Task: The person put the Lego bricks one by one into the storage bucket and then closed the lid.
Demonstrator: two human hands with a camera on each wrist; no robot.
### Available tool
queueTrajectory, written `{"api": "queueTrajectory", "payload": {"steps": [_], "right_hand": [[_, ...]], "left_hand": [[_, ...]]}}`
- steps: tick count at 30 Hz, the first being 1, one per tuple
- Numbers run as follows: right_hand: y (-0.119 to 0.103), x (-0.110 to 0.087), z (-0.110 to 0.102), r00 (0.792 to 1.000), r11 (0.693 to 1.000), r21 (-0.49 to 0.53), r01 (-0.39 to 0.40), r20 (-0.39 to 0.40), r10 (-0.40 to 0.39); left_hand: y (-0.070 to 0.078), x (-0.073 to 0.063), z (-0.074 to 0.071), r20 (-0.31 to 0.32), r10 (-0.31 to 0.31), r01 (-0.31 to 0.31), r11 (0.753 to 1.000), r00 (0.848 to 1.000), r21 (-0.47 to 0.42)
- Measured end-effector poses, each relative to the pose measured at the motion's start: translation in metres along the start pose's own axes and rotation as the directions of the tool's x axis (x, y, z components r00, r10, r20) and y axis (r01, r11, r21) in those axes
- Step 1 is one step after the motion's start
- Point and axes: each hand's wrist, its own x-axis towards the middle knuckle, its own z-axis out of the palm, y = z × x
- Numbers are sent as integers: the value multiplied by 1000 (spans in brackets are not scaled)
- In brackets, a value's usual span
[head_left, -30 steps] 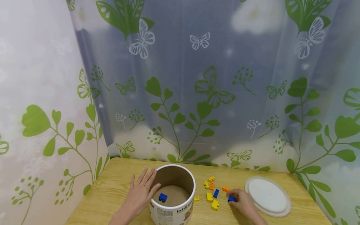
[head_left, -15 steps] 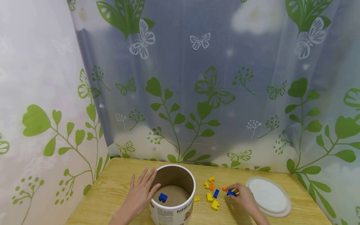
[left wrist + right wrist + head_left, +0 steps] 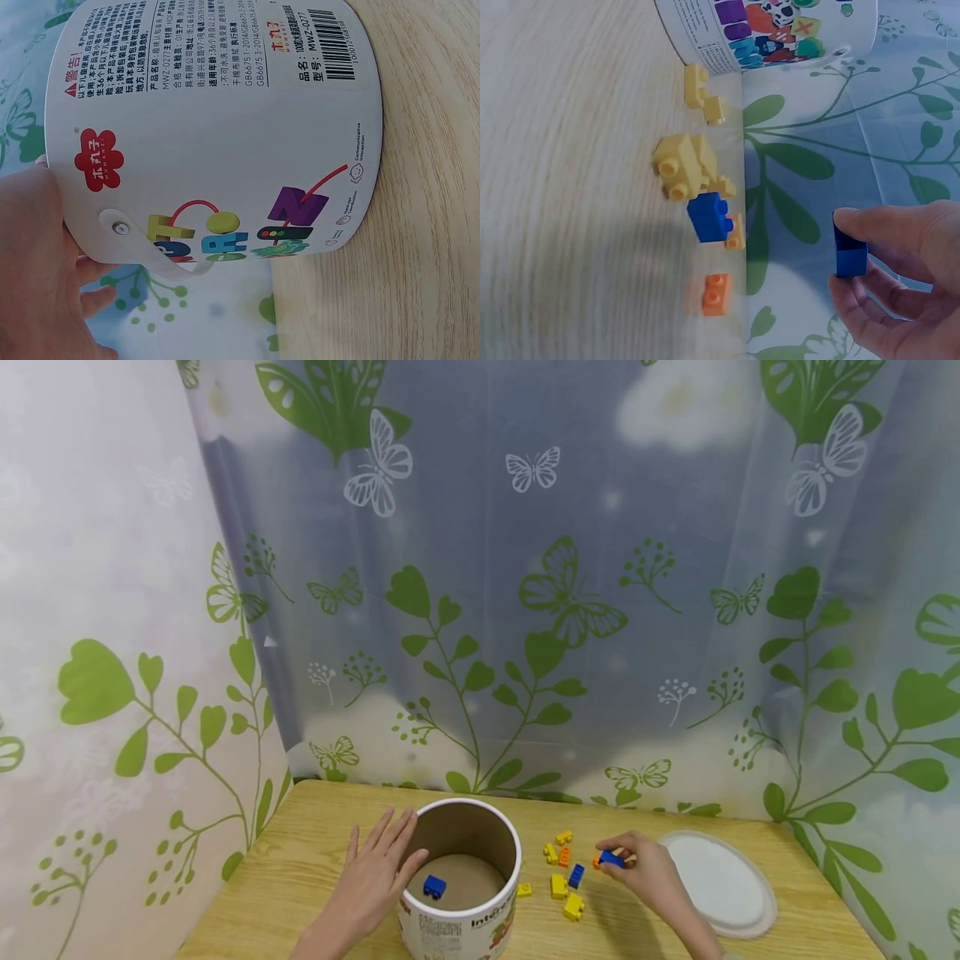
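My left hand (image 3: 375, 872) rests against the left side of a white cardboard bucket (image 3: 459, 937), fingers straight and the thumb at its rim. One blue building block (image 3: 434, 886) lies on the bucket's floor. Raised over the table, my right hand (image 3: 651, 872) pinches a second blue building block (image 3: 850, 255) between thumb and fingertips. Loose yellow blocks (image 3: 573, 907), orange blocks (image 3: 564, 857) and another blue block (image 3: 576, 876) lie between the bucket and that hand. The left wrist view shows the bucket's printed side and its white handle (image 3: 154, 251).
A round white lid (image 3: 716, 883) lies on the wooden table (image 3: 330, 827) to the right. Behind the table hangs a curtain (image 3: 480, 610) with leaves and butterflies, and more of it covers the left and right sides.
My right hand has lifted the blue building block off the table and moved it up and slightly left, over the orange block. The left hand and bucket have stayed put.
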Motion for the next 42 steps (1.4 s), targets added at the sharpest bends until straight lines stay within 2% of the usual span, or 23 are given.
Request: {"api": "queueTrajectory", "payload": {"steps": [9, 21, 27, 34, 42], "right_hand": [[-17, 4, -3, 1000, 1000, 2, 9, -25, -8], [-55, 18, 1, 993, 993, -7, 114, -25, -114], [-78, 27, 4, 978, 978, -18, 206, -33, -206], [-105, 35, 14, 952, 951, 45, 306, 3, -307], [-130, 40, 35, 928, 927, 59, 370, 34, -372]], "left_hand": [[0, -1, 0, 1, -10, 10, 1000, 1000, -13], [-1, 0, 0, -18, 4, -4, 1000, 1000, 12], [0, -1, 0, -12, 1, -1, 1000, 1000, 22], [0, -1, -1, -6, -2, 2, 1000, 1000, 12], [-1, 0, 0, 7, -10, 10, 1000, 1000, 12]]}}
